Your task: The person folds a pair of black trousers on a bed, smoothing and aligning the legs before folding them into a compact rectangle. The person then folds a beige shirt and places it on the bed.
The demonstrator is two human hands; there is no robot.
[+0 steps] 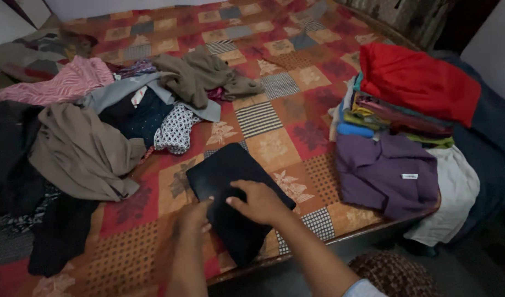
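At nine o'clock, on the bed with its red and orange patchwork cover (274,118), lies a loose heap of unfolded clothes: a crumpled taupe garment (82,154) at the near left, a pink striped cloth (65,82) behind it at ten o'clock, a grey top over a dark navy dotted piece (137,113), a small white patterned cloth (175,129) just beside that, and an olive-brown garment (200,74) toward eleven o'clock. Black clothing (60,234) trails off the heap at eight o'clock.

At six o'clock, near the bed's front edge, lies the folded black rectangular garment (225,176), flat on the cover and turned at a slant. The left hand (195,217) rests on its near left edge, fingers together and flat against the cloth, clamped on nothing. The right hand (258,201) lies palm down on the middle of the same garment, fingers (236,187) slightly apart and pressed onto the fabric, not gripping it. The two hands are near each other, just short of touching.

At three o'clock sits a folded purple shirt (387,176) with a small white tag, lying over a white cloth (453,192) that hangs past the bed's edge. Behind it, at two o'clock, rises a stack of folded clothes in mixed colours (384,118), topped by a red folded garment (417,80). At five o'clock, below the bed edge, a brown dotted round thing (393,272) shows partly.
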